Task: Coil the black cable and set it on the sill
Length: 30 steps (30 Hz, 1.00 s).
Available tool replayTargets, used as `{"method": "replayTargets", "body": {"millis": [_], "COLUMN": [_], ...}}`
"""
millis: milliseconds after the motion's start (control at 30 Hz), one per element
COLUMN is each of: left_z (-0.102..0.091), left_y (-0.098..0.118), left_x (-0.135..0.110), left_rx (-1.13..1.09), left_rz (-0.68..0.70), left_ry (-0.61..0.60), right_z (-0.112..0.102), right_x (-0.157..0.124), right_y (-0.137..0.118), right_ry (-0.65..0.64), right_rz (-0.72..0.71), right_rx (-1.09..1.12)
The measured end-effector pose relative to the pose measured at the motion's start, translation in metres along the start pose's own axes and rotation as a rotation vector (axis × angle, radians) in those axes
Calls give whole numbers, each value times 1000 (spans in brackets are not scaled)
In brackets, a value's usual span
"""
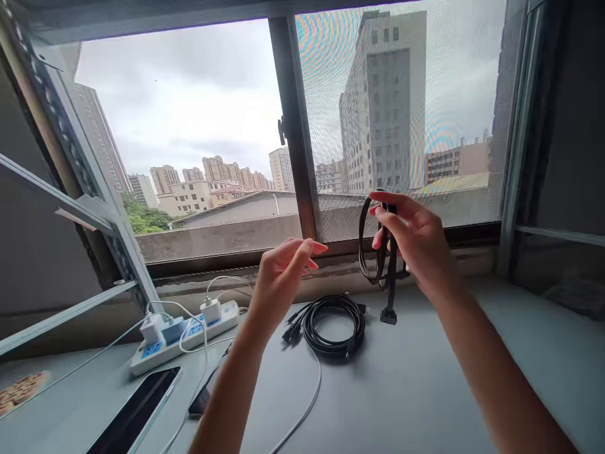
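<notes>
My right hand [406, 230] is raised above the table and pinches a loosely looped black cable [363, 252] between thumb and fingers. One end of the cable hangs down, tipped with a flat, wide connector [388, 315]. To its left, my left hand [286, 271] is held in the air with loosely bent fingers stretched toward the right, and nothing shows in it. Below and between the hands, a coil of black cables [333, 356] lies on the table, with several plugs sticking out at its left and right sides.
At the left, a white power strip [189, 340] carries plugged-in chargers with white cables. A tablet-like device [135, 410] and a phone [202, 400] lie in front of it on the grey table [416, 397]. Metal shelf posts [94, 145] flank the window [189, 126] behind.
</notes>
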<state>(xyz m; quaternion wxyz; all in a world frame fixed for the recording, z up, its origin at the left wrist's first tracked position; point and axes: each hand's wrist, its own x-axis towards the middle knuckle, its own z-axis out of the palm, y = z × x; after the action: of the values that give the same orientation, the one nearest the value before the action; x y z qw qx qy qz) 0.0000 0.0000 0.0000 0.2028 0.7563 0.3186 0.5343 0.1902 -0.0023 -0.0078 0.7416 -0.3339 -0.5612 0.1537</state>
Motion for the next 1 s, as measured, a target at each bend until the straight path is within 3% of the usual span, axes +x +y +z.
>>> {"method": "replayTargets", "body": {"millis": [200,300,400,500,667,800,933,1000], "left_z": [3,-4,-9,-12,-21,-29,-33,-32], "left_y": [-4,-2,3,7,12,14,16,19], "left_x": [0,1,0,-1,-3,-5,-6,-7], "left_rx": [-248,-364,-443,-471,-558,-452,-287,-218], "left_rz": [-255,-367,-433,-428,-369,-320,-345,-349], "left_ry": [-130,-204,-148,-13,55,88,-5,-45], "right_z": [17,21,25,29,32,32,30,31], "right_x": [-21,-30,-40,-46,-46,-42,-41,-40], "right_y": [-14,-18,-23,-24,-19,-17,-17,-17], "right_ry": [-189,-356,-582,-705,-727,-665,-528,-518], "right_rz": [-69,-138,-180,-242,-315,-248,-190,-189], "right_rx": [-27,-82,-150,-235,-309,-238,-254,-279]}}
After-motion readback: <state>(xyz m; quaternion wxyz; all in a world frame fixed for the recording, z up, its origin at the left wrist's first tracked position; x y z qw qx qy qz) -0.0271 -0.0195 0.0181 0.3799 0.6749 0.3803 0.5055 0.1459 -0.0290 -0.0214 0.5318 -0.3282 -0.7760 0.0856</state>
